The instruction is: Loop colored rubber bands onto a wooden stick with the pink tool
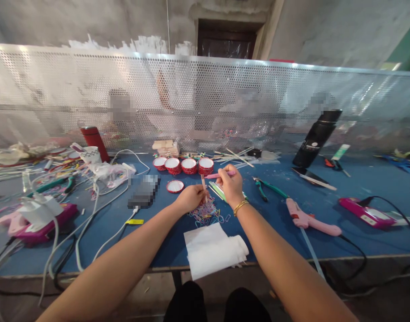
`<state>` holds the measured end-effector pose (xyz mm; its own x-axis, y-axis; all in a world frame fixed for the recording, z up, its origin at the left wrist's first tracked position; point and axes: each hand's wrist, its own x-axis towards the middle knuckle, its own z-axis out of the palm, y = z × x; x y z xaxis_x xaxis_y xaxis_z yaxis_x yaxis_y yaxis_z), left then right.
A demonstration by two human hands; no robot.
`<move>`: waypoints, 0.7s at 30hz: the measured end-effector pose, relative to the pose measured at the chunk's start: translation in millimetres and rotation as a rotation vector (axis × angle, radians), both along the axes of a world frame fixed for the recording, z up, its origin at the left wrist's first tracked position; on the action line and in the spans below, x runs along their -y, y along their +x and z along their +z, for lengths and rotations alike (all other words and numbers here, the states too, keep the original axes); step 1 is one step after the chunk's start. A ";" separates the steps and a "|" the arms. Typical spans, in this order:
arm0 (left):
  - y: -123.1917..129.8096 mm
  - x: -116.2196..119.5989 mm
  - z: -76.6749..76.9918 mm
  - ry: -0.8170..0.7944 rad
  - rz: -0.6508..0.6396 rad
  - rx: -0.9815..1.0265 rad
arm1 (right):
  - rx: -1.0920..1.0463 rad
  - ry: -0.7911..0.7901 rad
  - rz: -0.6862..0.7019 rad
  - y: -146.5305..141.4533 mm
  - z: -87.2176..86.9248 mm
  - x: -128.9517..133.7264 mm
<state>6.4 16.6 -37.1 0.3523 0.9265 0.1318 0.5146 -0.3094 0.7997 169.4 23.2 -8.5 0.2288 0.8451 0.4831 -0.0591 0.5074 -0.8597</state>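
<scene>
Between its fingers my left hand pinches a small flat wooden stick, held upright. My right hand grips a pink pen-like tool, whose tip points left at the top of the stick. Just below the hands lies a pile of small colourful loops. Stacks of round red-rimmed pieces with white tops stand behind the hands, and a single one lies flat left of them. Pale green strips lie partly under my right hand.
White cloth lies at the front edge. A phone and white cables are on the left. To the right are green-handled pliers, a pink glue gun and a black bottle. A perforated metal screen stands behind.
</scene>
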 end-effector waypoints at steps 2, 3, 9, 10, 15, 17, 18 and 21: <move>0.3 0.2 0.6 -0.002 0.001 -0.002 | 0.005 0.003 -0.037 0.5 0.0 -0.3; 0.4 0.4 1.0 0.001 0.001 -0.002 | 0.003 0.001 -0.037 0.6 0.1 -0.3; 1.7 4.0 5.9 -0.027 0.010 0.010 | 0.017 0.006 -0.025 1.5 0.0 -0.4; 2.0 4.9 6.9 -0.028 0.013 0.008 | 0.023 0.012 -0.047 1.7 0.1 -0.3; 2.7 6.3 9.0 -0.015 0.018 -0.007 | 0.022 0.007 -0.003 1.9 0.1 -0.4; 2.5 5.4 8.1 -0.026 0.010 0.004 | 0.030 0.008 -0.003 2.0 0.7 -0.6; 2.3 4.9 7.6 -0.029 0.007 0.007 | 0.032 0.012 -0.019 2.2 1.4 -0.4; 1.8 3.9 6.2 -0.012 0.008 -0.003 | 0.014 0.021 -0.058 2.6 4.1 1.7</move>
<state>8.2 12.7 -30.8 0.3449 0.9310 0.1196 0.5192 -0.2954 0.8020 172.0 21.5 -4.4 0.2701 0.8202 0.5043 -0.0177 0.5279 -0.8491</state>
